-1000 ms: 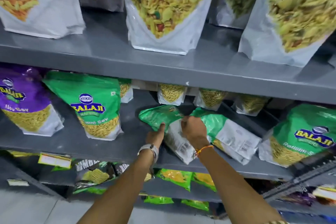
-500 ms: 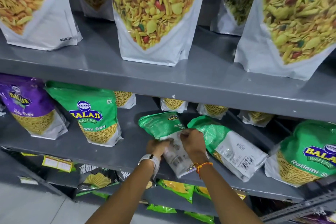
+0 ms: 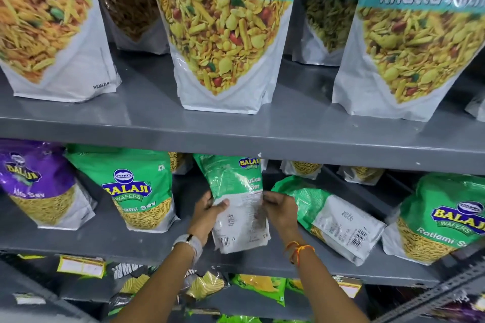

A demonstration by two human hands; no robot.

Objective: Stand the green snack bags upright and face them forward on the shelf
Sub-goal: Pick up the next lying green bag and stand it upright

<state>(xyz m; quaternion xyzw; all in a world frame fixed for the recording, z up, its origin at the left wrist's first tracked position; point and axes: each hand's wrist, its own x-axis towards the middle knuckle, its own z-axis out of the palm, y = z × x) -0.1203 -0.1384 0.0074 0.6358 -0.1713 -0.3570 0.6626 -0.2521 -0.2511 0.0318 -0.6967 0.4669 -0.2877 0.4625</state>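
A green Balaji snack bag (image 3: 237, 191) stands nearly upright at the middle of the grey middle shelf (image 3: 147, 241), its printed back and barcode toward me. My left hand (image 3: 207, 214) grips its left edge and my right hand (image 3: 279, 211) grips its right edge. To its right a second green bag (image 3: 333, 217) lies flat, back side up. A green bag (image 3: 139, 189) stands upright facing forward on the left. Another upright green bag (image 3: 443, 217) stands at the far right.
A purple Balaji bag (image 3: 39, 183) stands at the far left of the same shelf. Small bags (image 3: 301, 168) line the shelf's back. Large Khatta Mitha Mix pouches (image 3: 223, 34) stand on the shelf above. Snack packets (image 3: 259, 287) fill the lower shelf.
The bag between my hands has been raised from lying flat to nearly upright. Both hands moved to its side edges. The camera has tilted upward.
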